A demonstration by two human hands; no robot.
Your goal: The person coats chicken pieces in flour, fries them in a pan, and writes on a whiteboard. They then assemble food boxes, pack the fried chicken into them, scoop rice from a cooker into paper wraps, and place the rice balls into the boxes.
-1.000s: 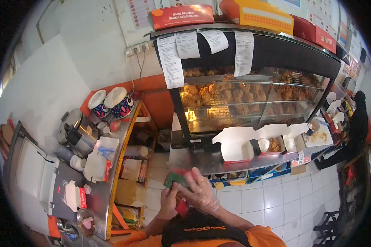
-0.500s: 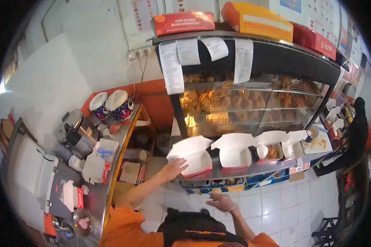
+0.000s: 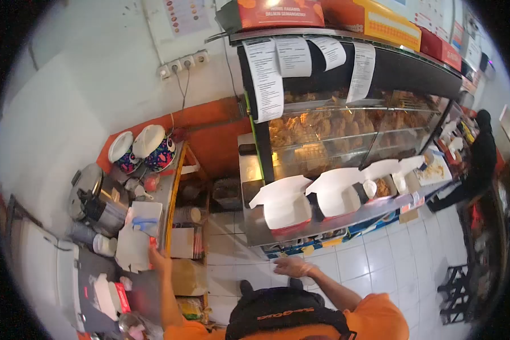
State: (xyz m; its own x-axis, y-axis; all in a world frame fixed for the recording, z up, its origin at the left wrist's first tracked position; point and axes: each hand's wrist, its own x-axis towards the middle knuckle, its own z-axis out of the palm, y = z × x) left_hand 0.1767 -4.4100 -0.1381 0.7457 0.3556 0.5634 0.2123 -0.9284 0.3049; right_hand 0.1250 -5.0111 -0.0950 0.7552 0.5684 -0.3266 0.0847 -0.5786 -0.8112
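Observation:
My left hand is at the edge of the left counter, its fingertips against or just beside the red side of an open white carton food box. Whether they grip it cannot be made out. My right hand, in a clear plastic glove, hovers empty with fingers extended in front of the serving counter. On that counter stand two open, empty-looking food boxes, the left one and the middle one. Beside them, another open box holds fried chicken and a white wrapped item.
A heated glass display case full of fried chicken stands behind the boxes. Two patterned pots and a large steel pot occupy the left counter. A person in black is at the far right, near a black stool.
My left hand has moved from the leftmost box on the serving counter to the box on the left counter. My right hand stays low in front. The view has turned slightly left.

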